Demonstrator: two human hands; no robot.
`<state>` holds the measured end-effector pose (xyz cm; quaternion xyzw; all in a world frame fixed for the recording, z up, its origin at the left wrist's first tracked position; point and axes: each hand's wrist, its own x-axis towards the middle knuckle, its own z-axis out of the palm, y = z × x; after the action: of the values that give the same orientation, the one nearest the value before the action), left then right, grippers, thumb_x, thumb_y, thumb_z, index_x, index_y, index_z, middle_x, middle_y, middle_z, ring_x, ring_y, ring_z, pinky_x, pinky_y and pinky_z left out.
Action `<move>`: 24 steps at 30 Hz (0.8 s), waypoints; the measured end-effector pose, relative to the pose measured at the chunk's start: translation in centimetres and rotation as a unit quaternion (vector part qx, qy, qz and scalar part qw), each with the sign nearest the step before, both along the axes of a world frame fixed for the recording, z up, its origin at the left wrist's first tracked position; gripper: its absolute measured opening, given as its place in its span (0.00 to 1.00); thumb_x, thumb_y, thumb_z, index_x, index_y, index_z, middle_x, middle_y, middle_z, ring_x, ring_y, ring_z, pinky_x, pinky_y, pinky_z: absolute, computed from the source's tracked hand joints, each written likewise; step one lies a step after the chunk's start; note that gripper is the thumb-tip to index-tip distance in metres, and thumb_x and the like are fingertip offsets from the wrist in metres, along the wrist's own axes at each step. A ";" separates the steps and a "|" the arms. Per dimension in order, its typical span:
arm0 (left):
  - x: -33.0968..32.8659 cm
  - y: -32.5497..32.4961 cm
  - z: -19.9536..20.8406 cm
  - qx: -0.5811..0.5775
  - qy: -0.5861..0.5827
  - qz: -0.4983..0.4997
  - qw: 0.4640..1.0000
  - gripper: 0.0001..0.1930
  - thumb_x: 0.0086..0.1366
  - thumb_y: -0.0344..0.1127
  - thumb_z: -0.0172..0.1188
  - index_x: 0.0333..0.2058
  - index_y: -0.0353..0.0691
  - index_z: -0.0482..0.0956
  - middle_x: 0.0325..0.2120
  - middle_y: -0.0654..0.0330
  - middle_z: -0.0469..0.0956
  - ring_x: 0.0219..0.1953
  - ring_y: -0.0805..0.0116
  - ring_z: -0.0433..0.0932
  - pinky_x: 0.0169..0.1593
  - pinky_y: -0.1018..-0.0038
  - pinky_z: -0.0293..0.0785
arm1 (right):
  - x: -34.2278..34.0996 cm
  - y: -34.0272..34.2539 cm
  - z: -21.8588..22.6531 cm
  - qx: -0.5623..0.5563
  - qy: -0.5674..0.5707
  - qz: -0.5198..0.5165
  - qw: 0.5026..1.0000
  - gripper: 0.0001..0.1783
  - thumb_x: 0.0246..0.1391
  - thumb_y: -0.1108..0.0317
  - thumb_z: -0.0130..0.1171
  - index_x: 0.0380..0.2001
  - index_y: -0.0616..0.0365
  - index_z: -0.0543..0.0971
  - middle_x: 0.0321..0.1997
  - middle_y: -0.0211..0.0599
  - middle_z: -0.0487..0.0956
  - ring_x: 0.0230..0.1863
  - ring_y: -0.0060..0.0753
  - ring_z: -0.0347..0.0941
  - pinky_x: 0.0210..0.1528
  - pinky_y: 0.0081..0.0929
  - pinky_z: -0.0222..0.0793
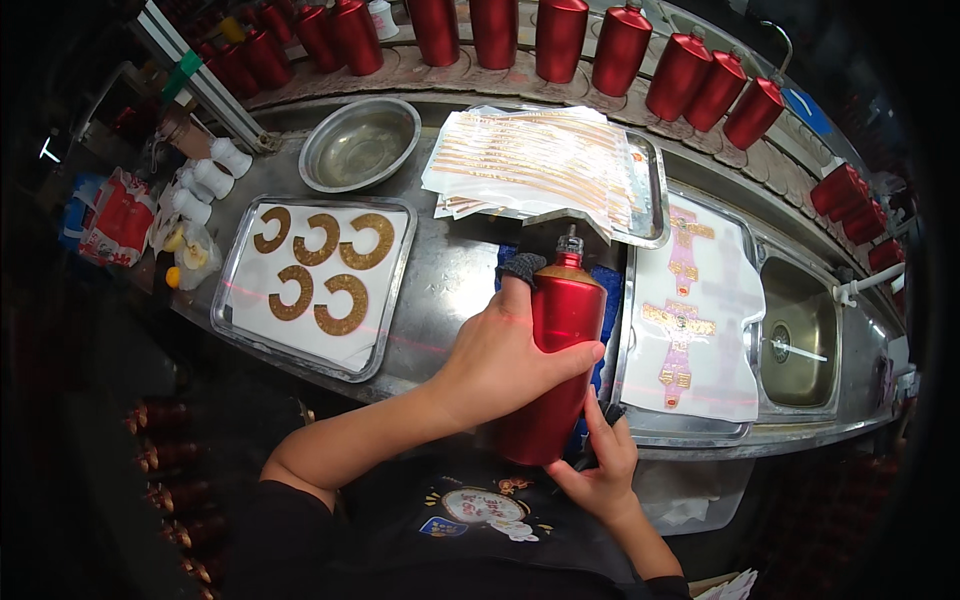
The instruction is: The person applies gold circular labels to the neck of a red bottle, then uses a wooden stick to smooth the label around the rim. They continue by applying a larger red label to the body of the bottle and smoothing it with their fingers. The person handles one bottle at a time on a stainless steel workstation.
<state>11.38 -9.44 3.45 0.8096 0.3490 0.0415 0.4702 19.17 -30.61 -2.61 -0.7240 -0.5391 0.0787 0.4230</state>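
A glossy red bottle (pixel 562 345) with a gold shoulder band and a threaded neck is held tilted in front of me, its neck pointing away. My left hand (pixel 505 350) is wrapped round its upper body, thumb across the front, with a black cover on one fingertip. At the lower end, my right hand (pixel 603 465) has its thumb at the base and a finger along the side. Dark material shows by its fingertips. Behind the bottle lies a blue cloth (pixel 607 285), partly hidden.
To the left, a metal tray (pixel 222 300) carries gold C-shaped labels; beyond it sits a metal bowl (pixel 362 178). Stacked label sheets (pixel 530 165) lie ahead. At right are a tray with pink-and-gold decals (pixel 735 370) and a sink (pixel 797 365). Red bottles (pixel 560 40) line the conveyor behind.
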 end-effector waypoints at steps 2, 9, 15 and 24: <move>0.2 0.4 -0.2 -0.010 0.019 0.001 1.000 0.49 0.55 0.64 0.69 0.54 0.19 0.63 0.46 0.33 0.77 0.47 0.39 0.82 0.52 0.57 0.77 | 0.0 -0.1 0.1 -0.068 0.029 -0.007 0.997 0.50 0.35 0.63 0.77 0.64 0.68 0.71 0.41 0.49 0.79 0.36 0.46 0.78 0.38 0.34 0.76; -0.3 -0.3 -2.5 0.020 -0.085 0.026 0.996 0.43 0.60 0.63 0.66 0.54 0.27 0.64 0.44 0.38 0.78 0.47 0.41 0.81 0.53 0.55 0.76 | 0.3 0.5 0.3 -0.079 0.067 -0.027 0.994 0.48 0.37 0.66 0.76 0.66 0.63 0.71 0.46 0.50 0.77 0.41 0.47 0.79 0.42 0.34 0.76; -2.1 7.7 -1.1 -0.050 -0.148 0.220 0.963 0.23 0.66 0.47 0.66 0.41 0.31 0.68 0.40 0.49 0.82 0.30 0.68 0.81 0.34 0.70 0.79 | 2.1 0.4 2.3 -0.147 0.107 0.007 0.983 0.46 0.40 0.68 0.74 0.67 0.55 0.72 0.36 0.39 0.72 0.29 0.34 0.70 0.32 0.28 0.68; 1.4 8.2 -9.1 -0.397 -0.351 0.349 0.773 0.17 0.65 0.24 0.63 0.45 0.29 0.64 0.52 0.44 0.74 0.48 0.61 0.77 0.56 0.67 0.76 | 4.1 0.8 2.2 -0.119 0.189 -0.070 0.972 0.38 0.42 0.74 0.68 0.62 0.55 0.77 0.27 0.28 0.66 0.22 0.19 0.60 0.27 0.20 0.56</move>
<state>12.79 -1.20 -5.67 0.3023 0.4033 0.3419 0.7931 23.30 -29.85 -0.41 -0.7771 -0.3842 0.2481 0.4324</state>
